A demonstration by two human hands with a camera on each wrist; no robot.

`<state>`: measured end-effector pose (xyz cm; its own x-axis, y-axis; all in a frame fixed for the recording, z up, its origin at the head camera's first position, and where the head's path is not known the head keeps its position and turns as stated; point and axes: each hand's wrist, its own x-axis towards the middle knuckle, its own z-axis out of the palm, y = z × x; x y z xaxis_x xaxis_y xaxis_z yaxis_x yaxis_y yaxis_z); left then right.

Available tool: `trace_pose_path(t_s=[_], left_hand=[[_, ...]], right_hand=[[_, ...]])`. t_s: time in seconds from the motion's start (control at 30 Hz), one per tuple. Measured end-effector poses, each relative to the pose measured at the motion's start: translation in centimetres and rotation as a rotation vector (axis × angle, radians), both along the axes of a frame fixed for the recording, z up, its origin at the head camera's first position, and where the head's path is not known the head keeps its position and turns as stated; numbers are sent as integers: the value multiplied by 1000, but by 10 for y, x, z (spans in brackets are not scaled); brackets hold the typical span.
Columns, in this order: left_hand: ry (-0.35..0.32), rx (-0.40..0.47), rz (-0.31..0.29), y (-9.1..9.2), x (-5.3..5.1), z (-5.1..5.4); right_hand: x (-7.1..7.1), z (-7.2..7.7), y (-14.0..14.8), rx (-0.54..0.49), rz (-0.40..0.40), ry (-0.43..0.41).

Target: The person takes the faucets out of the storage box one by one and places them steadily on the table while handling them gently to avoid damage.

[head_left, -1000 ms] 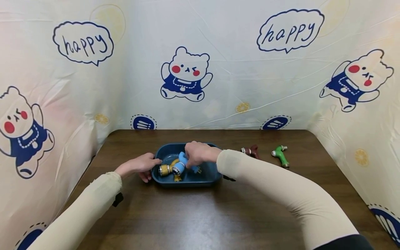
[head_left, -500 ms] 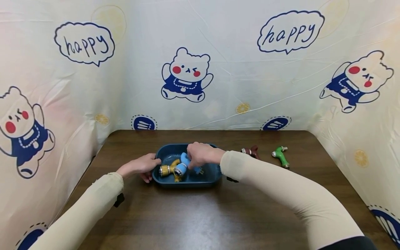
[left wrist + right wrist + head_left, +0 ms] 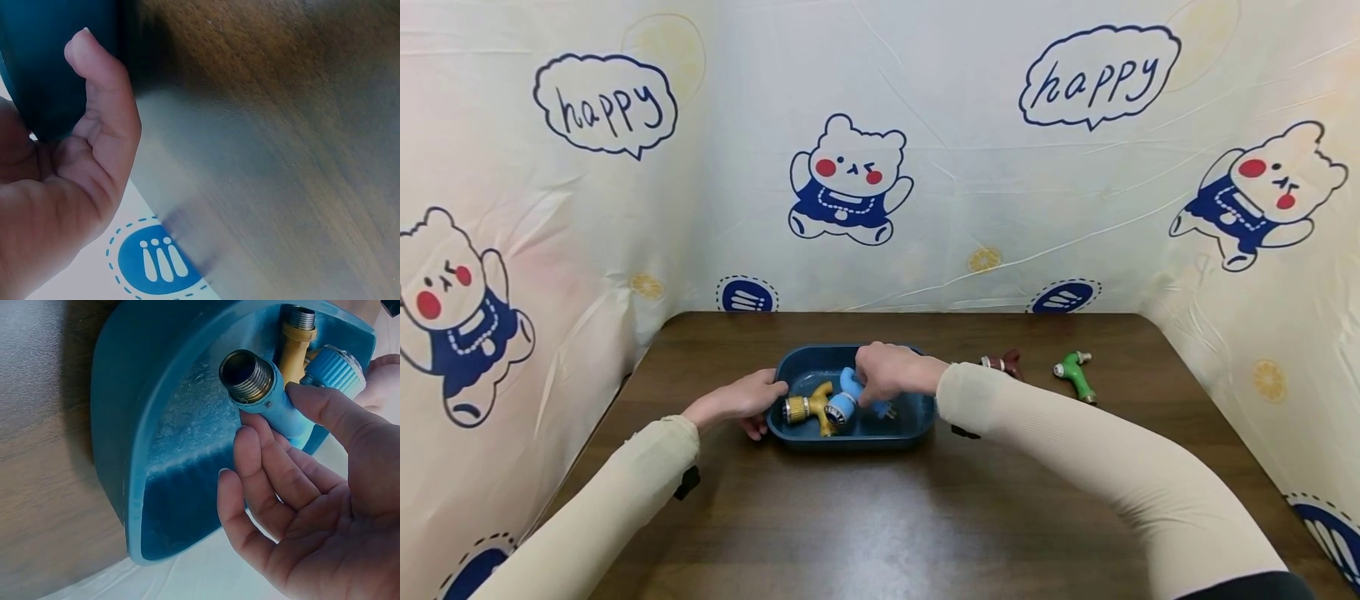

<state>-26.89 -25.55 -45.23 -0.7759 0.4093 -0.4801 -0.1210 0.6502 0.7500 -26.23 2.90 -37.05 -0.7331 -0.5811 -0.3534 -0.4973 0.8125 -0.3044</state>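
A dark blue plastic basin [image 3: 853, 444] sat on the brown wood-grain table [image 3: 820, 517], with a hand at work on either side of it. The left hand [image 3: 743, 396] gripped the basin's left end, its thumb over the rim and its other fingers bent against the outside of the wall.

The right hand [image 3: 891, 371] reached over the basin's interior and pinched a light blue tap [image 3: 284, 419] between the thumb and the nearest fingers, the gap no wider than the tap's body; the remaining fingers curled loosely, clear of it. The tap was within the basin's walls, about the middle, its ribbed blue knob towards the basin's left end and near side, and its bare threaded metal end showed in the right wrist view. Whether it rested on the basin's floor could not be told.

A yellow tap [image 3: 801, 408] lay in the left part of the basin, just beside the blue one. Outside, to the right of the basin, lay a dark red-brown tap [image 3: 1013, 364], and farther to the right a green tap [image 3: 1078, 383]. Behind the basin hung a pale curtain [image 3: 962, 200] printed with bears and the word "happy"
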Motion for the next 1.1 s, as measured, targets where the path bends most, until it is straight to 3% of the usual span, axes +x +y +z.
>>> trace_pose_path(t_s=[0.07,0.17,0.3,0.37,0.47,0.53,0.6,0.7,0.73,0.8,1.0,1.1], left_hand=[[9,13,-11,0,0,1],[15,16,-7,7,11,15],[24,-28,43,16,22,27],[9,8,52,1,4,-2],[8,18,49,2,4,0],[18,50,17,-5,-2,-11],[39,28,-7,1,4,-1],[40,37,-33,-12,-12,-26],[34,27,-29,-12,-15,-29],[33,27,-30,-9,-10,-21],[34,-2,19,13,19,26],[35,-10,33,16,23,34]], right_hand=[[0,0,1,4,-2,2],[1,1,3,8,-5,2],[3,2,6,7,-6,1],[5,3,8,1,-6,1],[6,5,9,-4,-4,4],[6,6,10,-6,-1,5],[6,6,10,-7,1,0],[6,6,12,-2,-2,-2],[5,7,12,-2,-4,-4],[5,7,13,2,-5,1],[2,11,13,13,-9,16],[0,12,14,12,-17,19]])
